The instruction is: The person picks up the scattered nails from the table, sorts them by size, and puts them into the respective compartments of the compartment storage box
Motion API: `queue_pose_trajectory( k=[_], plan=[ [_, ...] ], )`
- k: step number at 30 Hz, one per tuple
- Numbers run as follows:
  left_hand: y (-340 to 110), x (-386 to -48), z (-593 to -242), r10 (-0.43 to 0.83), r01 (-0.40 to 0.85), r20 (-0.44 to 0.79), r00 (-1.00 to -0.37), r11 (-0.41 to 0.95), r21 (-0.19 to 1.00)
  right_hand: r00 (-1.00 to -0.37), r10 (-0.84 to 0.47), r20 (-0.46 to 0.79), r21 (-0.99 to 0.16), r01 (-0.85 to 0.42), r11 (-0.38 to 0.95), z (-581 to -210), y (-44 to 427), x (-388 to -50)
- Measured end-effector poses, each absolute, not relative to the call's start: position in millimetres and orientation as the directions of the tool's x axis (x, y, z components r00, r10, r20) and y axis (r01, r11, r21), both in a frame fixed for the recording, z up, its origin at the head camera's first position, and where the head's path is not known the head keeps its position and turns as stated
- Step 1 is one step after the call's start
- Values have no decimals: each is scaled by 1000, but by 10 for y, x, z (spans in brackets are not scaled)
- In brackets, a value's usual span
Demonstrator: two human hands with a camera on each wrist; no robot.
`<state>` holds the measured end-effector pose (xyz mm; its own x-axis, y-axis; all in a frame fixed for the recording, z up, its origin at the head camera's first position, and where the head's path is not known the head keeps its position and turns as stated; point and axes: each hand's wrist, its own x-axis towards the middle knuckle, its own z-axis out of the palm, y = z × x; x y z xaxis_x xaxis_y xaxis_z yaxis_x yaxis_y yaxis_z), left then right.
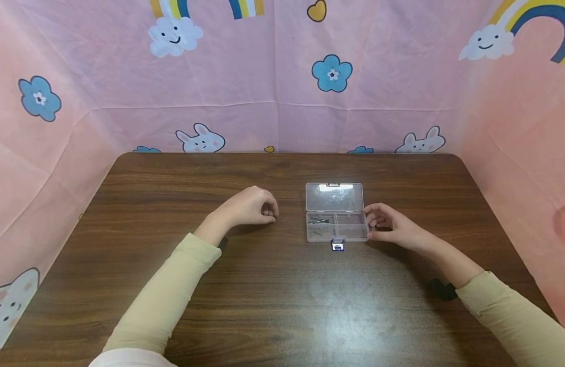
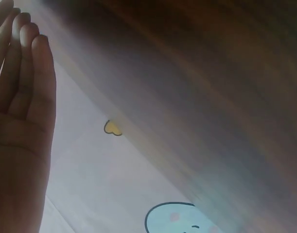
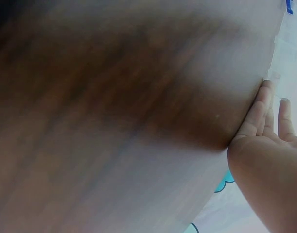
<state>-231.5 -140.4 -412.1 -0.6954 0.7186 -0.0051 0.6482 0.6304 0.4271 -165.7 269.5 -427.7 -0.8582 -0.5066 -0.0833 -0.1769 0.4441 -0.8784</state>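
A clear plastic box (image 1: 335, 225) with dividers lies on the brown table, its lid (image 1: 330, 200) tipped back. Several dark thin metal pieces (image 1: 319, 220) sit in its back-left compartment, and a smaller thin piece (image 1: 318, 233) lies in the front-left one. My right hand (image 1: 389, 227) touches the box's right side, thumb toward the front corner. Left of the box, my left hand (image 1: 252, 206) is low over the table, thumb and index tips near each other. Just right of those fingertips lies a tiny thin piece (image 1: 284, 220). Whether anything is between them is too small to tell.
The wooden table (image 1: 264, 306) extends around the box and hands. At the box's front hangs an unfastened latch (image 1: 338, 245). Pink printed cloth (image 1: 245, 76) rises behind the table and at both sides.
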Motion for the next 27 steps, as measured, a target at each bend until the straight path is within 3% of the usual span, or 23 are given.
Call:
queue_pose_trajectory(
  k=[13,27],
  plan=[
    [-1518,-2261,-4121,679,570,-105,-726,681,460,-856,-510,-83,-878,-179,445,-4275,2704,-1655],
    [-1544,-2242,-4126,675,561,-98,-731,677,477,-859,-504,-90,-883,-166,439,-4258,2695,-1648]
  ],
)
